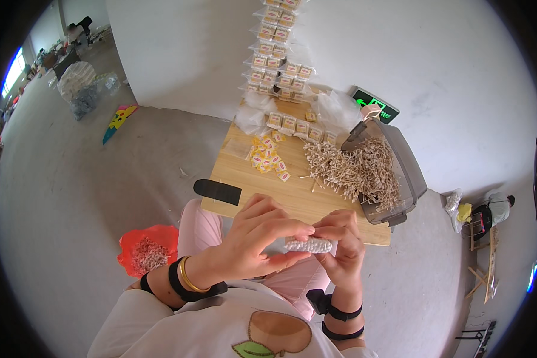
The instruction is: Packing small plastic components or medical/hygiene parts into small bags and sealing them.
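In front of my chest, both hands grip a small bundle of cotton swabs [310,245], its white tips packed in rows facing me. Thumb and fingers of my left hand [258,231] pinch its left end, a gold bangle on that wrist. At the other end, my right hand [342,246] closes its bent fingers round the bundle. Whether a clear bag wraps it, I cannot tell. Beyond the hands, a loose heap of cotton swabs [364,170] spills from a grey tipped plastic bin [410,170] onto the wooden table [286,195].
Small yellow-and-white cards [265,156] lie scattered on the table. Filled packets [289,125] stand in a row behind them, with more stacked [274,45] against the wall. Clear bags [253,113] sit nearby. A red bag of swabs [149,247] rests by my left leg.
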{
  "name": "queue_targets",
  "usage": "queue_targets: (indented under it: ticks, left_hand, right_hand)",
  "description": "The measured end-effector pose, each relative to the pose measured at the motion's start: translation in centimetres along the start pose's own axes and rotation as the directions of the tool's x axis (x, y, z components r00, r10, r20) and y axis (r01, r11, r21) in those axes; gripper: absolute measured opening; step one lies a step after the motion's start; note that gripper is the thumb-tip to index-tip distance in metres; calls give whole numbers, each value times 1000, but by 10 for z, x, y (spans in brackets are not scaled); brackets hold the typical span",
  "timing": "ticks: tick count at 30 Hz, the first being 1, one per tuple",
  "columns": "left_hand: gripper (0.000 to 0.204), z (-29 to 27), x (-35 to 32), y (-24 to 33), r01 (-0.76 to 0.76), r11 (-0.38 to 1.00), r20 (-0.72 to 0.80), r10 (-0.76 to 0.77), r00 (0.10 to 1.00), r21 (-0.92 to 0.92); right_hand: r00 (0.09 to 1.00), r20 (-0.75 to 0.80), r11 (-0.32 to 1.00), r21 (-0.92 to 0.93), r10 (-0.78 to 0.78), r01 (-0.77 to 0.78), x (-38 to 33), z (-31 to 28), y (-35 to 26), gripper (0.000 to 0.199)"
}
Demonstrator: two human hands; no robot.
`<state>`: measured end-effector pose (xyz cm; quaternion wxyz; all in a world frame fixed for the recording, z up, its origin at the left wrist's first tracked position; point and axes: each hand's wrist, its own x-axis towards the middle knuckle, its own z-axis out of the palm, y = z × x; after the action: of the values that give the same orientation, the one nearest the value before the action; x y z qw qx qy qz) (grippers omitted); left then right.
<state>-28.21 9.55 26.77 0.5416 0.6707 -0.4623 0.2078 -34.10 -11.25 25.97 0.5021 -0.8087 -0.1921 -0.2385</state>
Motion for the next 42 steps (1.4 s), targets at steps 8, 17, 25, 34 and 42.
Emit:
queue_targets:
  ticks: [8, 17, 25, 34, 42]
  left_hand:
    - [57, 5, 2, 3, 8, 999, -10, -8, 1000, -42]
    - [41, 6, -1, 4, -11, 999, -4, 11, 1000, -45]
    - [53, 7, -7, 3, -19, 997, -71, 14, 997, -73]
    - [55, -1, -4, 6, -32, 998, -5, 32, 999, 48]
    - [53, -1, -10, 6, -102, 994, -20, 102, 995, 39]
  right_hand:
    - [999, 19, 999, -22, -48, 48, -1, 1, 0, 26]
    - [999, 10, 998, -36, -49, 49, -4, 3, -2, 27]
    - [1000, 26, 998, -62, 16, -14, -4, 8, -4, 29]
    - [999, 41, 998, -62, 7, -4, -6, 6, -3, 28]
    - [997, 73, 1000, 10, -5, 4, -7, 7, -2, 24]
